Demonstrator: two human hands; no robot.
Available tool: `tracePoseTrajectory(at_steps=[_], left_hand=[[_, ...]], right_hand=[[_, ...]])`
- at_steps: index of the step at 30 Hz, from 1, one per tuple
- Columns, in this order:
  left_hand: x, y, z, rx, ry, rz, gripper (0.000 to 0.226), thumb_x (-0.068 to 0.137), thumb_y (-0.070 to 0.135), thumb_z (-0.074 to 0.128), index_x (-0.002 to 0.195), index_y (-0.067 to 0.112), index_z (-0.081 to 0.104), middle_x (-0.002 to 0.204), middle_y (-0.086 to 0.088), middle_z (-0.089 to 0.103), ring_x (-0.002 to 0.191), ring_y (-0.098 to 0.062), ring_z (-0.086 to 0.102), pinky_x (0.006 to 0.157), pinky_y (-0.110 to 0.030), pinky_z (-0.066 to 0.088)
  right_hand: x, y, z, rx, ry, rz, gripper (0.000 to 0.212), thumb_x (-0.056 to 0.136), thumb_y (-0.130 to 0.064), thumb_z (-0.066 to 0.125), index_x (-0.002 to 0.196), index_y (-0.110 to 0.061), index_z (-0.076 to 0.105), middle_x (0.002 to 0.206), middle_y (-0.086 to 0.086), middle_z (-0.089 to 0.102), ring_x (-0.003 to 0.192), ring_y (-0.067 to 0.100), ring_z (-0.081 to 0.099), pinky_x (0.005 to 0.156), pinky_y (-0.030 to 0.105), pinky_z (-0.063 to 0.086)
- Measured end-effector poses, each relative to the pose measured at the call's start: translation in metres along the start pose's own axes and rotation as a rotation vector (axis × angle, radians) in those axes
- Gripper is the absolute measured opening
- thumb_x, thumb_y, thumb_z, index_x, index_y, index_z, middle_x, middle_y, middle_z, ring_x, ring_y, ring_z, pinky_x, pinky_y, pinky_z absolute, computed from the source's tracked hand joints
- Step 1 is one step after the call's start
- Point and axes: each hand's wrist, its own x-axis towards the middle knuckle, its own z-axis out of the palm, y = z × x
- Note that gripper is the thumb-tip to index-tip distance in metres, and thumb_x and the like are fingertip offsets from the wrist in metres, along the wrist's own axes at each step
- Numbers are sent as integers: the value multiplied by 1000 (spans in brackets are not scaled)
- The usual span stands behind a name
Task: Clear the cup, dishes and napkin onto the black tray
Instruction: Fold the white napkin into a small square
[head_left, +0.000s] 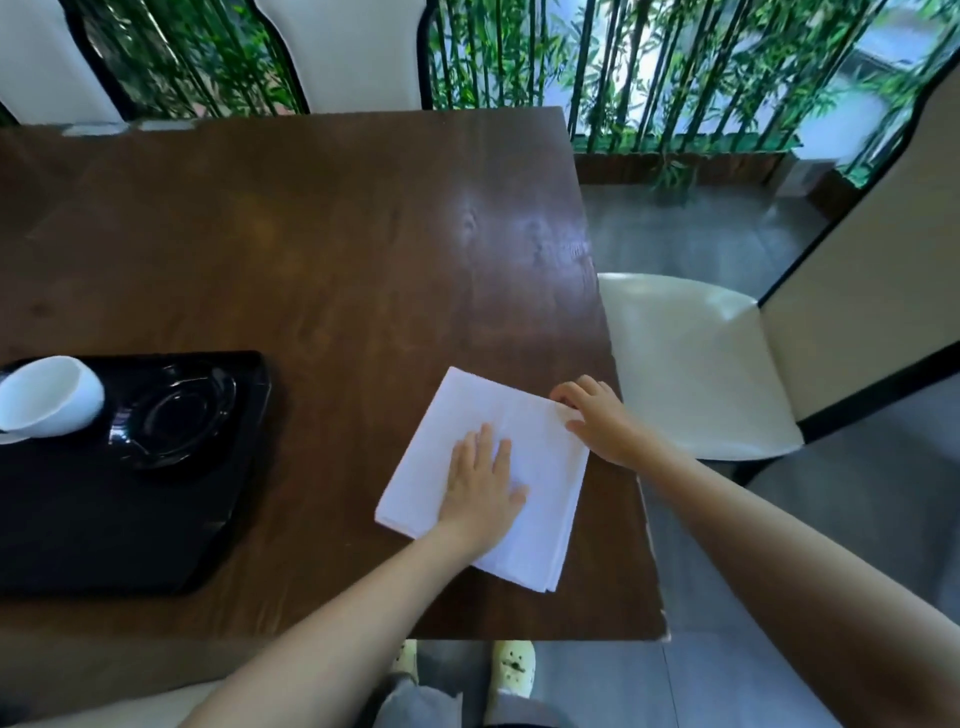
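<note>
Fingers of the left hand (483, 488) lie spread and flat on the white folded napkin (524, 441), palm down, pressing it against the tabletop (322, 249); that grip is splayed wide and closes on nothing. The left forearm reaches in from the lower edge of the view. The right hand (595, 415) comes in from the right with its forearm stretched over the tabletop's edge, fingertips curled onto the napkin's far right corner; whether they pinch the cloth or only rest on it, I cannot tell. The napkin sits near the right edge of the dark brown wooden tabletop, well apart from the black tray (156, 519) at the left. On the tray lie a black saucer (179, 415) and, at its far left end, a white cup (49, 395) tipped on its side. A cream cushioned chair (696, 364) stands just beside the tabletop on a grey tiled floor (675, 234), with green bamboo stalks (649, 67) beyond.
</note>
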Motion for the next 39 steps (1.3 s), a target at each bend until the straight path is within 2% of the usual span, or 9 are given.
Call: tracePoseTrajectory(at_steps=[9, 13, 16, 19, 25, 28, 31, 36, 39], left_hand=[[45, -55, -56, 192, -198, 488, 71, 90, 51, 46, 148, 29, 10, 159, -1, -5, 146, -22, -9, 116, -38, -7], [39, -62, -71, 176, -212, 418, 72, 89, 44, 53, 148, 27, 15, 160, -1, 0, 146, -20, -6, 118, -35, 2], [2, -64, -54, 144, -130, 465, 66, 89, 50, 47, 146, 26, 23, 159, -1, 10, 146, -19, 6, 118, -33, 6], [-38, -75, -39, 227, 70, 584, 61, 83, 55, 54, 131, 19, 50, 143, -7, 46, 131, -23, 43, 109, -35, 33], [-53, -98, -29, 383, 410, 710, 13, 84, 9, 60, 94, 4, 66, 94, -13, 68, 88, -27, 66, 81, -34, 56], [-54, -100, -25, 418, 455, 727, 20, 77, 2, 66, 97, 1, 69, 93, -15, 71, 90, -27, 68, 84, -35, 56], [-54, -97, -29, 322, 458, 698, 18, 81, 3, 53, 90, 4, 69, 88, -13, 71, 84, -26, 68, 78, -34, 57], [-56, -88, -41, 133, 331, 599, 13, 78, 21, 58, 81, 11, 66, 75, -4, 67, 71, -21, 65, 67, -28, 54], [-42, -91, -58, -185, 325, 427, 11, 83, 7, 61, 89, 5, 70, 85, -7, 72, 80, -22, 68, 76, -29, 52]], right_hand=[[-108, -10, 25, -359, -26, -49, 46, 89, -30, 48, 132, -14, 41, 121, 8, 45, 109, 31, 45, 96, 43, 39], [-131, -38, 25, -397, 56, -87, 44, 65, -44, 76, 97, -16, 67, 101, 4, 65, 87, 26, 64, 76, 35, 54], [-127, -46, 18, -446, 84, -157, 30, 63, -37, 78, 83, -17, 68, 94, 3, 69, 80, 23, 66, 70, 32, 56], [-127, -49, 16, -499, 109, -269, 16, 63, -23, 78, 72, -17, 66, 73, -1, 65, 63, 18, 62, 58, 27, 54], [-130, -58, 24, -636, 113, -297, 21, 51, -4, 77, 63, -15, 65, 61, 0, 61, 52, 16, 56, 51, 26, 51], [-126, -62, 19, -514, 85, -223, 24, 50, -3, 77, 61, -15, 59, 59, 1, 59, 51, 18, 54, 46, 25, 46], [-117, -56, 14, -287, 65, -85, 5, 76, -11, 62, 75, -12, 57, 73, 5, 63, 67, 26, 58, 53, 33, 43], [-101, -41, -6, 28, 60, 109, 18, 92, -27, 50, 89, -15, 62, 81, -3, 64, 74, 20, 61, 64, 32, 46], [-86, -35, -26, 290, -1, 145, 15, 92, -27, 54, 85, -19, 65, 77, -8, 62, 75, 13, 60, 69, 28, 48]])
